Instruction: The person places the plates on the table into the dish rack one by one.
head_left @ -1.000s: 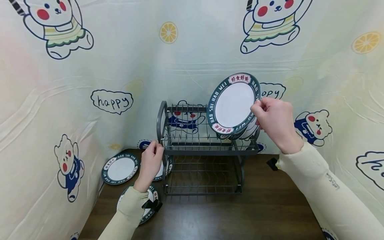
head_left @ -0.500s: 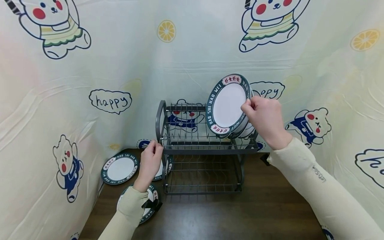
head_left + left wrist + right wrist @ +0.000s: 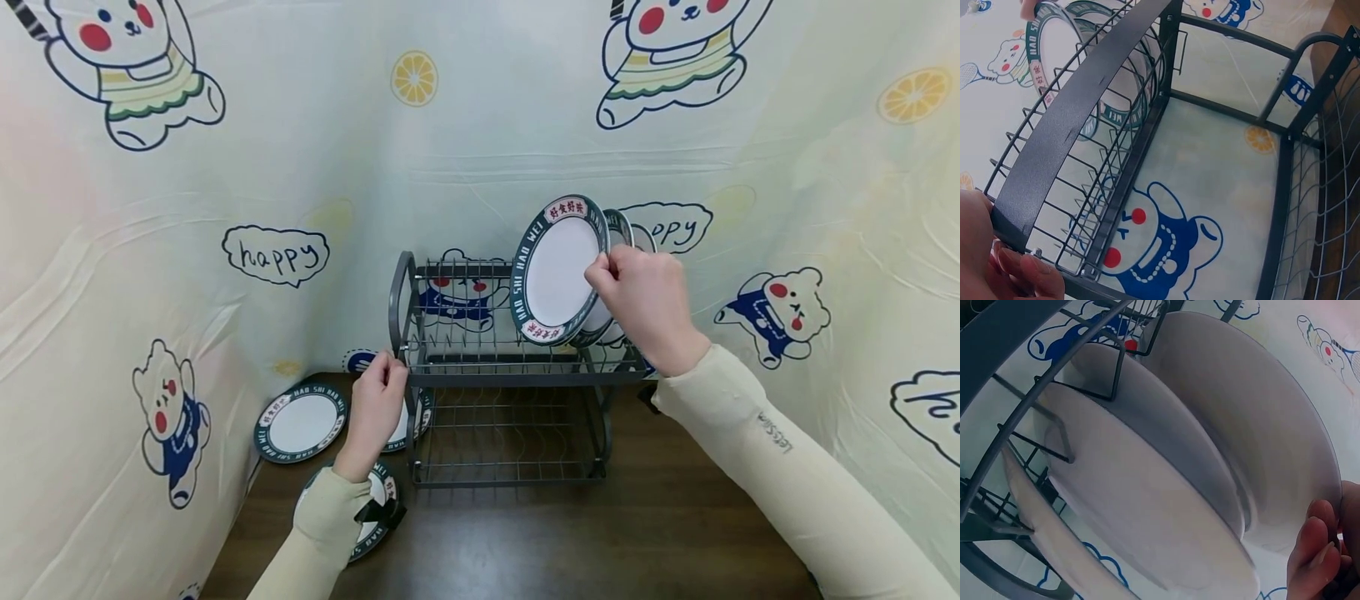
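My right hand (image 3: 648, 304) pinches the right rim of a white plate (image 3: 558, 271) with a dark green lettered border. The plate stands nearly upright at the top tier of a grey two-tier dish rack (image 3: 517, 381), its lower edge among the wires. Behind it to the right, more plates (image 3: 620, 225) of the same kind lean in the slots, partly covered by my hand. The right wrist view shows the held plate's pale underside (image 3: 1266, 419) beside several others. My left hand (image 3: 375, 408) grips the rack's left front corner, its fingers curled under the frame in the left wrist view.
On the brown table (image 3: 510, 550), to the left, lie a plate (image 3: 302, 423) by the cloth, another (image 3: 401, 429) partly behind the rack's side, and a third (image 3: 378, 487) under my left wrist. A printed cloth (image 3: 300, 167) hangs close behind the rack.
My right hand has moved left and slightly down with the plate, which now sits lower at the rack and turned more edge-on. The plates behind show more. My left hand stays put.
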{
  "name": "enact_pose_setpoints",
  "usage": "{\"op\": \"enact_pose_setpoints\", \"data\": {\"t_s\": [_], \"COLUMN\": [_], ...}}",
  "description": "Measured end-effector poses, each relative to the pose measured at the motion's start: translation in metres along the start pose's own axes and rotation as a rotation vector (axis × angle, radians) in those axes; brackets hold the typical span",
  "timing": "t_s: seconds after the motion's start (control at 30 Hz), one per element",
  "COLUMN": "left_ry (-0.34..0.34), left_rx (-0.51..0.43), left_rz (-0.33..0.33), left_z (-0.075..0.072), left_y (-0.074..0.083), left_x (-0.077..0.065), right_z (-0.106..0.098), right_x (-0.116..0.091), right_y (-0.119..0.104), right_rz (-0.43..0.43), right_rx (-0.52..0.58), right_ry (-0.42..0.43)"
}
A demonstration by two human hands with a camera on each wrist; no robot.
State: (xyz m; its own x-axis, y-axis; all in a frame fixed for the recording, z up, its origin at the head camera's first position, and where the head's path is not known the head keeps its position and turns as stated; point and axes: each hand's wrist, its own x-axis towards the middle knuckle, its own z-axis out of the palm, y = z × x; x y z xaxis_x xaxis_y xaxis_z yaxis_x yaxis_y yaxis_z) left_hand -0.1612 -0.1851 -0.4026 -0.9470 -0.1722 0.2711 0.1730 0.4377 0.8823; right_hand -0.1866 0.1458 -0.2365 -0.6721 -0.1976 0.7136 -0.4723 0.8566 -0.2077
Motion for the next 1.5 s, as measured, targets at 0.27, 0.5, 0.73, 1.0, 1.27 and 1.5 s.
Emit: {"op": "enact_pose_setpoints", "data": {"t_s": [0.27,0.5,0.73,1.0,1.27,1.5], "left_ry": [-0.004,-0.002,-0.001,-0.008,-0.013,-0.006], "left_rx": [-0.006,-0.008,-0.006,-0.008,-0.008,-0.011], "left_rz": [-0.011,-0.003,0.002,0.002,-0.009,-0.009], "left_z": [0.000,0.000,0.000,0.000,0.000,0.001], "left_y": [0.001,0.000,0.000,-0.001,-0.001,-0.001], "left_x": [0.000,0.000,0.000,0.000,0.001,0.001], "right_z": [0.007,0.009,0.012,0.018,0.026,0.030], "right_x": [0.003,0.004,0.006,0.009,0.010,0.009], "right_y": [-0.004,-0.008,-0.010,-0.016,-0.020,-0.020], "right_rz": [-0.038,-0.040,-0.049,-0.037,-0.015,-0.011], "right_rx": [-0.041,-0.071,-0.109,-0.161,-0.227,-0.199], "right_ry": [0.018,0.012,0.017,-0.008,-0.052,-0.072]}}
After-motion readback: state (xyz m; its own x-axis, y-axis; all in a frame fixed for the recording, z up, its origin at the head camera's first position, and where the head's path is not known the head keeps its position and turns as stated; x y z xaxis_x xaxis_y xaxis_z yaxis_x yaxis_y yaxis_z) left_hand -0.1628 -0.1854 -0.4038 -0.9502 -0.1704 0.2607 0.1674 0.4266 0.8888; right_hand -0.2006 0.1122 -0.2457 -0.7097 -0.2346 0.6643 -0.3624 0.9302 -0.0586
